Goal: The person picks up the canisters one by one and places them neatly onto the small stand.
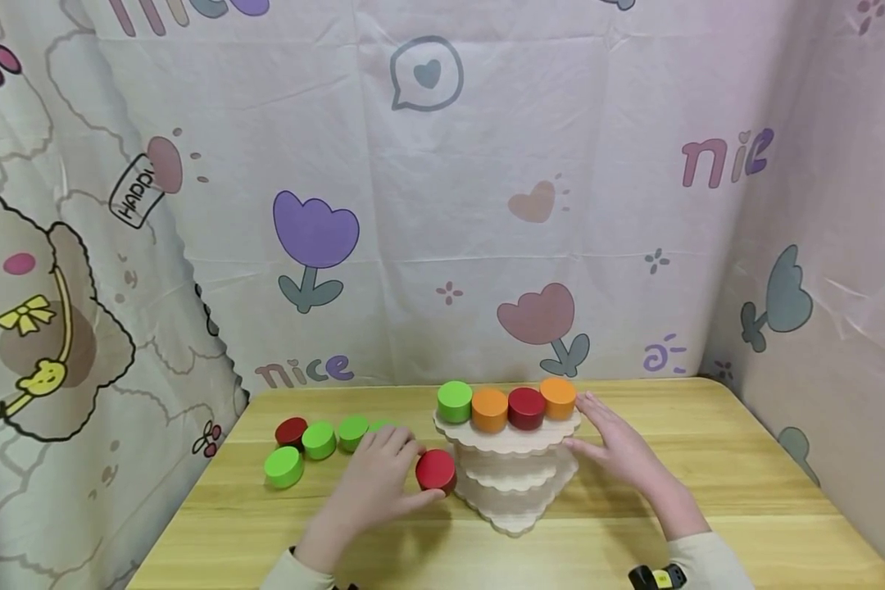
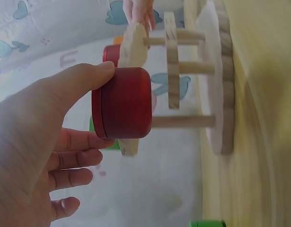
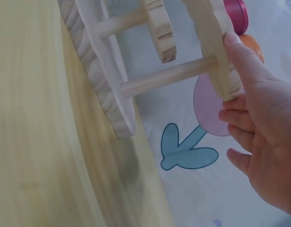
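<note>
My left hand pinches a red round block between thumb and index finger, lifted off the table, left of a tiered wooden stand. The left wrist view shows that red block close up, its other fingers spread loosely below. My right hand holds the right corner of the stand's scalloped top tier, thumb on one edge and fingertips on another. Along this tier stand a green block, an orange block, a red block and a second orange block.
On the wooden table, left of the stand, lie a dark red block and several green blocks, one partly hidden behind my left hand. A printed curtain hangs behind the table and along both sides.
</note>
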### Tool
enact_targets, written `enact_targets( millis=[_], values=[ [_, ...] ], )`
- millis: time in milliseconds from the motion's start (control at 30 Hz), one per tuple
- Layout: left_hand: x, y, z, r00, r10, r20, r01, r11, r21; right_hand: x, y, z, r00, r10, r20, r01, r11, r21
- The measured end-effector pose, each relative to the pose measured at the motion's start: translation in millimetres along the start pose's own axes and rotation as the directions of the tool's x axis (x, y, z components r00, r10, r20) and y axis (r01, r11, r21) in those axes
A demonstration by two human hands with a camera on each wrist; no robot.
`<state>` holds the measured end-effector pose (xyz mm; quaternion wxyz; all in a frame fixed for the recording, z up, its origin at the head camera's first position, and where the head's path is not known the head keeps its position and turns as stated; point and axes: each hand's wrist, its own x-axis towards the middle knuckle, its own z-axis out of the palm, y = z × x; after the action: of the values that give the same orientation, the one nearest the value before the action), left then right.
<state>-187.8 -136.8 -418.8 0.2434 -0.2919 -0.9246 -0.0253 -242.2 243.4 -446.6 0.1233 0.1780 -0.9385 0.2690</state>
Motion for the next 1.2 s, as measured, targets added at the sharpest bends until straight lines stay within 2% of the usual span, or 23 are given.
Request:
enact_targets(
  millis=[367, 567, 700, 967, 1200],
  values=[
    [15.4, 28.0, 1.8, 0.998, 0.063, -0.028, -0.063, 0.998, 0.004, 0.5, 2, -1, 1.000, -0.009, 0.012, 0.009, 1.000, -0.001],
    [23.9, 42.0, 6.3, 0.996, 0.083, -0.015, -0.083, 0.997, 0.008, 1.1, 3, -1, 1.000, -0.012, 0.010, 0.012, 1.000, 0.002],
    [28.4, 50.4, 9.0, 0.995, 0.096, 0.007, -0.096, 0.994, 0.042, 0.5, 3, -1, 1.000, -0.005, 0.009, 0.005, 1.000, 0.002],
    [36.2, 63.8, 11.0, 0.996, 0.094, 0.006, -0.094, 0.993, 0.072, -1.5, 3, -1, 1.000, 0.013, 0.012, -0.013, 1.000, 0.004],
    [40.4, 74.4, 15.5, 0.996, 0.079, 0.041, -0.083, 0.991, 0.103, -1.2, 3, -2, 1.000, 0.011, 0.016, -0.011, 1.000, 0.000]
  ],
)
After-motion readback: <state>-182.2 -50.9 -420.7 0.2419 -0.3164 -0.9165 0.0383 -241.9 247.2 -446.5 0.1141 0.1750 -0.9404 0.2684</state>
